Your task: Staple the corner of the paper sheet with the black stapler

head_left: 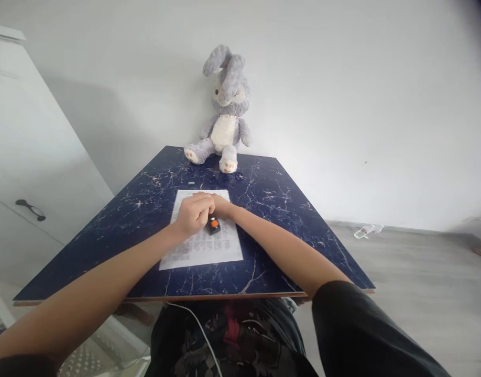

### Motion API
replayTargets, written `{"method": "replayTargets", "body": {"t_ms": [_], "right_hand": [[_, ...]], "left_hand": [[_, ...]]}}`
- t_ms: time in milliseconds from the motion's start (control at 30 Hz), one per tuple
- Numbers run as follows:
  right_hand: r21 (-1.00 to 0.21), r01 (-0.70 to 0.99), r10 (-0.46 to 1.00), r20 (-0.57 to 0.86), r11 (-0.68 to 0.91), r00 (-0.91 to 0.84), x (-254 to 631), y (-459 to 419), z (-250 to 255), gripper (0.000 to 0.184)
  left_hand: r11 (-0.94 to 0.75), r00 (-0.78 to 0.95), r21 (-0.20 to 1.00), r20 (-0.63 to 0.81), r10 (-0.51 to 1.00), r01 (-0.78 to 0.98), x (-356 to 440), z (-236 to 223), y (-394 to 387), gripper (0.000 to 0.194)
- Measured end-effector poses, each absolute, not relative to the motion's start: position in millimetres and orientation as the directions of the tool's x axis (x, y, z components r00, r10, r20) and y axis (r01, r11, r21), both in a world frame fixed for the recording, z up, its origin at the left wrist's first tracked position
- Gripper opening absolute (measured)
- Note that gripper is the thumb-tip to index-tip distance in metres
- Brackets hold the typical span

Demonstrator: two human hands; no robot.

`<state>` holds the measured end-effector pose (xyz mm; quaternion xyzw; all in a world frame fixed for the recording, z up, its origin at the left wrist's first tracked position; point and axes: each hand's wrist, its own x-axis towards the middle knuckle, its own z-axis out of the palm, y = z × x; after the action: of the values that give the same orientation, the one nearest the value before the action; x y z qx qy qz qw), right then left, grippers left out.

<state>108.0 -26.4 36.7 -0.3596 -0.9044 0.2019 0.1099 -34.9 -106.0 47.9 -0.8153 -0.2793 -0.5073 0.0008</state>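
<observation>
My left hand is closed in a fist over the upper part of a printed white sheet of paper. Just below its fingers a small black object with an orange patch shows on the sheet; its upper end disappears under my hands, and its kind is unclear. Reaching in from the right, my right hand rests on the paper directly behind the left one. Its fingers are mostly hidden by the left hand. What the left fingers grip cannot be seen.
A dark blue marbled table carries the paper. A grey plush rabbit sits at its far edge against the wall. Beyond the sheet lies a small greenish piece. At left stands a white cabinet; a white cable hangs across my lap.
</observation>
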Motion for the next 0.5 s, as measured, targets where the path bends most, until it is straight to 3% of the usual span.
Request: {"method": "replayTargets", "body": {"t_ms": [100,233,333,400,500], "right_hand": [[-0.46,0.597,0.719,0.145,0.657,-0.68,149.7,-21.6,23.1,0.034],[-0.476,0.569,0.712,0.196,0.671,-0.675,197.4,-18.8,11.9,0.044],[-0.525,0.574,0.769,0.31,0.629,-0.559,216.3,-23.5,21.8,0.036],[-0.549,0.575,0.794,0.386,0.606,-0.469,225.7,-29.5,37.1,0.028],[-0.553,0.535,0.744,0.265,0.639,-0.614,238.5,-41.7,61.5,0.035]], "left_hand": [[-0.796,0.366,0.354,0.745,0.558,0.492,-33.5,44.0,-100.1,0.031],[-0.688,0.474,0.438,0.506,0.721,0.578,-31.8,30.3,-84.5,0.027],[-0.681,0.586,0.352,0.347,0.732,0.642,-33.9,18.4,-76.6,0.03],[-0.7,0.65,0.285,0.262,0.714,0.654,-36.8,13.3,-75.0,0.048],[-0.695,0.666,0.255,0.202,0.718,0.672,-39.7,11.4,-76.0,0.062]]}}
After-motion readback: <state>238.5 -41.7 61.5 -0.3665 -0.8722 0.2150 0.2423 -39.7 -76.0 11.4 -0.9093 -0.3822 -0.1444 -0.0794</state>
